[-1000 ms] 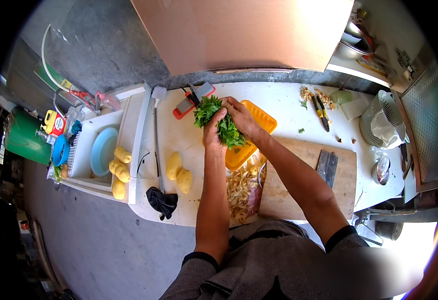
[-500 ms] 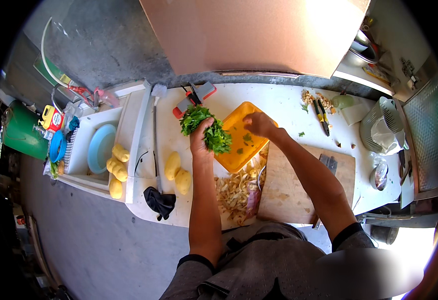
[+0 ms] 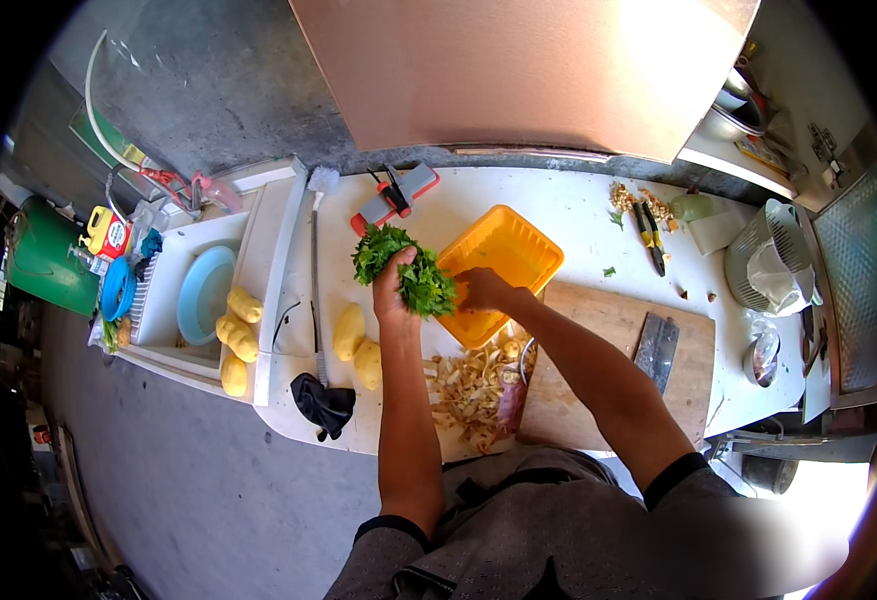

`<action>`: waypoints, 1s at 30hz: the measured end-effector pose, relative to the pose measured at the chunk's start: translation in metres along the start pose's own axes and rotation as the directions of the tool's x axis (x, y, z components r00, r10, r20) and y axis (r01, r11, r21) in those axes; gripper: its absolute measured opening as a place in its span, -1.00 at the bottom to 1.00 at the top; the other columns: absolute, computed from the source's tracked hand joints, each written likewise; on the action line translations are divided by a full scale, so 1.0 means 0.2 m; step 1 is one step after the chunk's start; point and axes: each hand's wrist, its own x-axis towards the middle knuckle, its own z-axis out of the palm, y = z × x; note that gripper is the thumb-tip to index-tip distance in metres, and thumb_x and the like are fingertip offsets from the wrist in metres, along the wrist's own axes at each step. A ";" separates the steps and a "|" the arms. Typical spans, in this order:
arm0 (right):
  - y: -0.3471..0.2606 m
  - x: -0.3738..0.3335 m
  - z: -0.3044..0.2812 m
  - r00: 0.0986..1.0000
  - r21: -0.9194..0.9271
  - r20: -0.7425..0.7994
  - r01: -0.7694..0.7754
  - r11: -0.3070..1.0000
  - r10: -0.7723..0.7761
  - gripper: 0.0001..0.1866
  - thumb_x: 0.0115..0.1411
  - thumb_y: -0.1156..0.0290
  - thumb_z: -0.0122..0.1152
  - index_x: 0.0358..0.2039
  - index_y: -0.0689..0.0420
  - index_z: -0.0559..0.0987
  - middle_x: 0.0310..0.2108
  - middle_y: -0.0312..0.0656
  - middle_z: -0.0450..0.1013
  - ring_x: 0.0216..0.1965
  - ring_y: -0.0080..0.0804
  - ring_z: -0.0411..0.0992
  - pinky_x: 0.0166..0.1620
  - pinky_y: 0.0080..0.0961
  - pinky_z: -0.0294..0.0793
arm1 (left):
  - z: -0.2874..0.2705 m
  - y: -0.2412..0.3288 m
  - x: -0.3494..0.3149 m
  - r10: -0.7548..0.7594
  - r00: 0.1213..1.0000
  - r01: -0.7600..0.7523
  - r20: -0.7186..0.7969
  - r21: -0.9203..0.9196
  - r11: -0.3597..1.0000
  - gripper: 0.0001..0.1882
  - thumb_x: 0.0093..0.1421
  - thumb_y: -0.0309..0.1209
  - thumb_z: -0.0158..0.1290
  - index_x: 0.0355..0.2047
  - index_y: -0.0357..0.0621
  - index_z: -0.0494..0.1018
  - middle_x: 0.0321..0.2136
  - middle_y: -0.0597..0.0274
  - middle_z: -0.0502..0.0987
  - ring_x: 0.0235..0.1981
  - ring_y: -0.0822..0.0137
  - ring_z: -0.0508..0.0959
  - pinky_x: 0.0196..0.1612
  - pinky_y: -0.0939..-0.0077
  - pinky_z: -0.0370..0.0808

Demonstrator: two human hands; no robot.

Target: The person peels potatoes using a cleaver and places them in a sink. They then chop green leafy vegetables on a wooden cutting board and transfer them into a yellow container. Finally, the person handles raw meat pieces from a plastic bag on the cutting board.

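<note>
My left hand (image 3: 390,290) is closed around a bunch of leafy green herbs (image 3: 425,283), held above the white table. Just right of it, my right hand (image 3: 486,289) is over the near part of a yellow plastic basket (image 3: 523,232). Its fingers are curled together close to the herbs; whatever they pinch is hidden. Potato peelings (image 3: 466,395) lie heaped in front of the basket. To the right, a wooden cutting board (image 3: 583,400) carries a cleaver (image 3: 656,350). Peeled potatoes (image 3: 349,332) rest left of my left forearm.
A sink with a light-blue basin (image 3: 205,295) is at the left, more potatoes (image 3: 238,338) on its edge. A black cloth (image 3: 322,405) hangs over the table's front edge. Pliers (image 3: 649,238), a knife sharpener (image 3: 395,198) and a grey-green plastic basket (image 3: 763,255) stand around.
My right hand has moved down and left across the basket, toward the herbs. The leaf bits seen in the basket before no longer show. My left hand has shifted slightly left with the bunch.
</note>
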 end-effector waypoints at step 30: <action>-0.52 -0.25 -0.63 0.822 0.252 -0.557 0.303 0.919 -0.118 -0.74 0.22 0.62 0.25 -0.08 0.19 0.72 -0.21 0.02 0.65 -0.20 -0.15 0.64 -0.10 -0.37 0.62 | 0.23 -0.19 -0.09 -0.105 0.992 0.110 0.067 -0.071 0.991 -0.67 0.13 -0.57 0.30 -0.08 -0.17 0.55 -0.28 0.33 0.61 -0.26 0.38 0.63 -0.19 0.44 0.64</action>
